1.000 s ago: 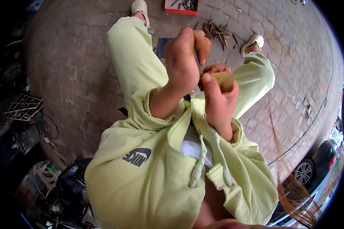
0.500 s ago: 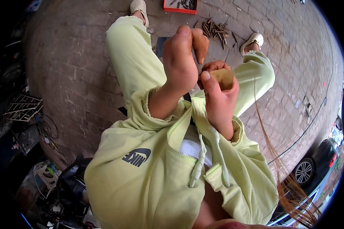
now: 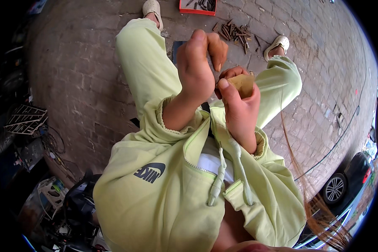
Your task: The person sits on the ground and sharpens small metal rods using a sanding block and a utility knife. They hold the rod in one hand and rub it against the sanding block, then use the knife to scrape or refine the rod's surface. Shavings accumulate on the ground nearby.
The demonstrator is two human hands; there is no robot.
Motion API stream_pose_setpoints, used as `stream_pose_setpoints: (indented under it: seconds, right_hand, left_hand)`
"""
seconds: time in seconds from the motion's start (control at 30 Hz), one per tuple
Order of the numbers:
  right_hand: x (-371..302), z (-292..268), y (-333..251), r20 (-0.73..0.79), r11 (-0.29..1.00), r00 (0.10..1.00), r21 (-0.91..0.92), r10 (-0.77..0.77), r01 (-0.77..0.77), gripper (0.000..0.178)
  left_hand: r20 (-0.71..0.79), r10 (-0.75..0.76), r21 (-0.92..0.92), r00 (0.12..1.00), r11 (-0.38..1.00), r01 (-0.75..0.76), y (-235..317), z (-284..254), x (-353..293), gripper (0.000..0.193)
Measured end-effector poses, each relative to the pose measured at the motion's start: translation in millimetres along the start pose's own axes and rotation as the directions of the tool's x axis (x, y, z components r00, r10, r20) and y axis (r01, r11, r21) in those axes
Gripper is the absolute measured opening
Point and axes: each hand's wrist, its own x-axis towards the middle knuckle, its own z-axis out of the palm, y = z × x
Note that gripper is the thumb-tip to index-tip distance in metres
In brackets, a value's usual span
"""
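Note:
My right hand (image 3: 242, 103) is closed around a tan, slightly curled sheet (image 3: 242, 85) that resembles sandpaper, its thumb pressed along the near edge. Close by on the left, my left hand (image 3: 196, 67) is raised with its fingers curled and bent at the wrist. Whatever its fingertips may grip is hidden. Both hands are in front of my lap, between my knees. Beyond them on the paving lies a loose pile of rusty, short rod-like pieces (image 3: 235, 32). Farther off, a red shallow box (image 3: 197, 11) has several dark, similar pieces inside.
A dark flat piece (image 3: 177, 50) lies behind my left hand. Brick paving (image 3: 84, 88) surrounds my feet. At the left are a metal rack (image 3: 26, 119), cables and jumbled parts (image 3: 50, 197). A dark car (image 3: 344, 180) stands at the lower right, near a thin cable (image 3: 338, 143).
Both hands have shifted very slightly left, and the tan sheet has moved and tilted a little with my right hand. The pile and box stay put.

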Motion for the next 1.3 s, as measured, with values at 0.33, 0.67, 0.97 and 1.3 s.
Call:
stream_pose_setpoints:
  seconds: [0.33,0.67,0.97,1.3]
  right_hand:
    - [0.5,-10.8,-3.1,0.088,0.997,0.996,0.072,0.011,-0.017,0.018]
    - [-6.4,7.2,-12.2,0.024,0.995,0.997,-0.070,-0.072,0.073,0.017]
    - [-8.0,9.0,-11.8,0.000,0.968,0.995,-0.231,-0.096,0.093,0.016]
    - [25.8,-23.2,10.6,0.537,0.566,0.793,0.763,-0.289,-0.311,0.022]
  left_hand:
    - [0.279,-0.270,-0.436,0.922,0.820,0.372,8.0,-9.2,14.9,0.049]
    - [0.200,-0.252,-0.282,0.947,0.911,0.302,12.9,-0.8,13.0,0.050]
    - [-0.007,-0.117,-0.111,0.993,0.987,0.116,11.0,2.2,8.7,0.049]
    - [0.102,-0.114,-0.017,0.988,0.993,0.116,20.3,8.3,6.5,0.050]
